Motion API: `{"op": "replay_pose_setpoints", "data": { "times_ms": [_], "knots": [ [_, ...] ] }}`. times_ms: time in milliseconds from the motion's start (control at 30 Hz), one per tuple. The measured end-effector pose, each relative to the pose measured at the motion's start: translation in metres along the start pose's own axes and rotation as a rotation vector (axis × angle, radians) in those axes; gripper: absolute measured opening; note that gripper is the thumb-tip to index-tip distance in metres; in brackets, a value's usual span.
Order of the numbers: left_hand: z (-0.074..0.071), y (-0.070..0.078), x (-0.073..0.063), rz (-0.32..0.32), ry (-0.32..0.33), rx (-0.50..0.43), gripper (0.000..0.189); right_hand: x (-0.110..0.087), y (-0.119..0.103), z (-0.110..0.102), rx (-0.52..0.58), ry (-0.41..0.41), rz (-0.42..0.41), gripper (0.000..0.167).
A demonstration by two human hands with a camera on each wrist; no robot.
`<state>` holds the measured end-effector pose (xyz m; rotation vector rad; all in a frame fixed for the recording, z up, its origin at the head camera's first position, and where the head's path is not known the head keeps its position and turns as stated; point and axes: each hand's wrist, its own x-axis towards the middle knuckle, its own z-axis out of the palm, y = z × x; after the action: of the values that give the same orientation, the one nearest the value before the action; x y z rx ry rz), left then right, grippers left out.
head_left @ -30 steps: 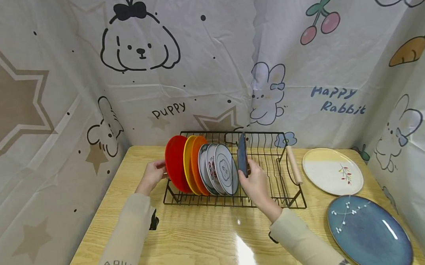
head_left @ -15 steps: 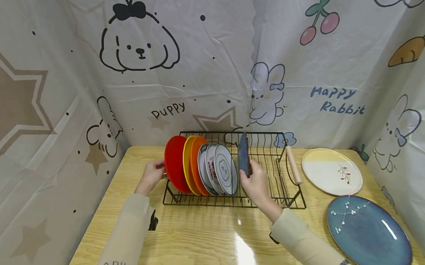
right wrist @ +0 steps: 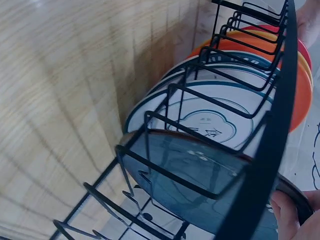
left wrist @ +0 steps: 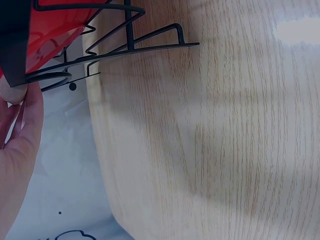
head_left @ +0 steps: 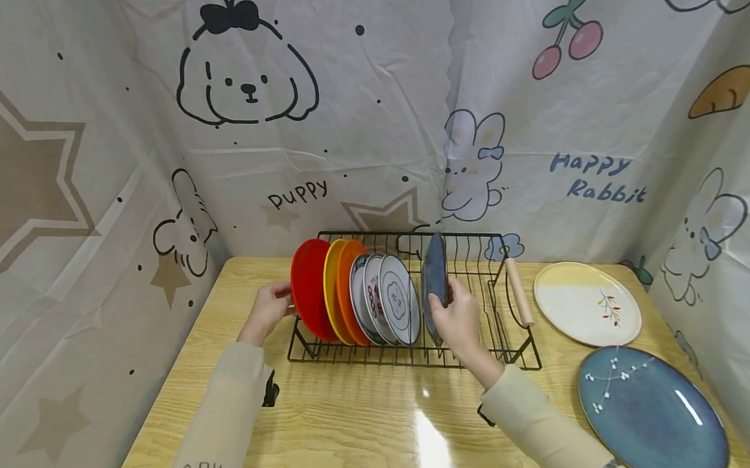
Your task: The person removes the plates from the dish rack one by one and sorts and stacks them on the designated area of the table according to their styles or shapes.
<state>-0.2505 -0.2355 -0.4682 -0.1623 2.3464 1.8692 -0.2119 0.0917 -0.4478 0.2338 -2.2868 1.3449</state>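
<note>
A black wire dish rack [head_left: 355, 362] stands on the table. My left hand [head_left: 269, 314] is at its left end, beside the red plate [head_left: 310, 290]. In the left wrist view, its fingers [left wrist: 31, 117] hold the rounded end of the rack's wooden handle [left wrist: 13, 94]. My right hand [head_left: 459, 315] pinches the edge of a dark blue plate [head_left: 435, 277], which stands nearly upright among the rack's wires. Left of it, yellow [head_left: 330, 292], orange [head_left: 350, 294] and several white patterned plates [head_left: 395, 299] stand in a row.
Right of the rack, a cream and yellow plate [head_left: 585, 301] lies flat. A larger blue plate [head_left: 653, 403] with white blossoms lies nearer. The rack's right wooden handle [head_left: 518, 290] stands at its end. A printed cloth [head_left: 370, 122] hangs around the table [head_left: 333, 431].
My right hand has shifted slightly right and turned the dark blue plate, so more of its face shows. The left hand has stayed at the rack's left end.
</note>
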Motion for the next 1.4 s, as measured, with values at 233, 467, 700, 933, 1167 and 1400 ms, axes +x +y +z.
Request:
{"op": "replay_pose_setpoints", "data": {
  "times_ms": [233,467,700,933,1167,1400],
  "knots": [
    [0.0,0.0,0.0,0.005,-0.003,0.001,0.038,0.005,-0.008,-0.009,0.068,-0.001,0.058,0.03],
    [0.001,0.0,0.001,0.003,-0.003,0.0,0.039,0.009,-0.022,-0.02,0.091,0.067,0.002,0.029],
    [0.001,0.0,0.001,0.002,-0.005,0.001,0.038,0.014,-0.039,-0.037,0.151,0.076,-0.005,0.031],
    [0.001,0.001,0.0,-0.006,-0.001,0.007,0.038,0.021,-0.048,-0.058,0.17,0.148,-0.07,0.029],
    [0.001,0.001,0.0,-0.014,-0.002,0.011,0.037,0.029,-0.055,-0.091,0.177,0.253,-0.084,0.029],
    [0.001,0.001,-0.001,-0.001,-0.005,0.006,0.037,0.038,-0.054,-0.131,0.112,0.39,-0.1,0.028]
  ]
}}
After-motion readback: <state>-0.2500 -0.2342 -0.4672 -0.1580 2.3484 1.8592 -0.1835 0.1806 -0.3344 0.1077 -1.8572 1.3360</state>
